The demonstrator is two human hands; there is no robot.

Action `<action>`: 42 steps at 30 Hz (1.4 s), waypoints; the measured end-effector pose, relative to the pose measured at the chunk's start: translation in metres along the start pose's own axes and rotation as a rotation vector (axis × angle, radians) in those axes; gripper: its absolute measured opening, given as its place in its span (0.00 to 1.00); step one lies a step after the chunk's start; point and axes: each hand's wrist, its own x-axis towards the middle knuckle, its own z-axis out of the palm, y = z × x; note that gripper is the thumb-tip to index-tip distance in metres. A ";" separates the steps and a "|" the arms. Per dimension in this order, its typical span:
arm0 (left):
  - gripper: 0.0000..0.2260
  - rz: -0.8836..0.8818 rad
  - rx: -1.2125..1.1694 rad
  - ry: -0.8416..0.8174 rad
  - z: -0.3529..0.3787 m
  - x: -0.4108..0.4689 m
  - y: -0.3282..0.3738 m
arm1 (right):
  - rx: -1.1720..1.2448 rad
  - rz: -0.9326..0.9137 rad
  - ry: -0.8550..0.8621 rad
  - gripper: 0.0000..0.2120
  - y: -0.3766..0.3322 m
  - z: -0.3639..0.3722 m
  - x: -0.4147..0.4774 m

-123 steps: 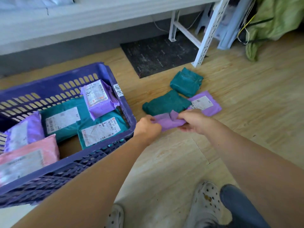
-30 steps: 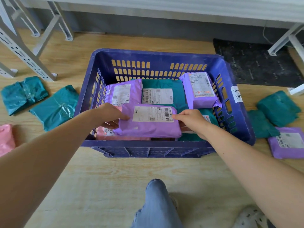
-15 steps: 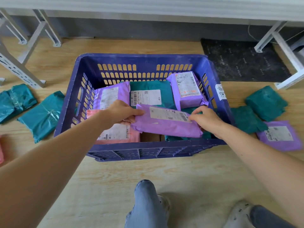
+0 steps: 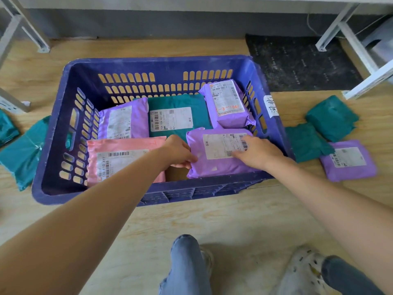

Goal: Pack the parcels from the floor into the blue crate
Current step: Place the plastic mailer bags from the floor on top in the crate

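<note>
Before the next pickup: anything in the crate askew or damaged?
Nothing torn or spilled. Only the back-right purple parcel sits tilted, propped on others by the blue crate's right wall. The left hand grips the front purple parcel's edge; the right hand rests on it.

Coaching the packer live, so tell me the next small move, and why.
Probably let go and reach for the purple floor parcel. The held purple parcel already lies in the near right corner of the blue crate, left hand gripping its edge, right hand flat on top; teal parcels wait beside it.
</note>
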 end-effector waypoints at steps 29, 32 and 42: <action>0.20 0.439 0.024 0.162 0.076 -0.048 0.158 | 0.402 -0.230 0.571 0.16 0.104 -0.080 -0.025; 0.19 0.523 0.029 0.144 0.116 -0.045 0.189 | 0.493 -0.085 0.647 0.18 0.156 -0.077 -0.015; 0.22 0.497 0.241 -0.088 0.276 0.017 0.246 | 0.768 0.263 0.660 0.19 0.313 -0.031 0.021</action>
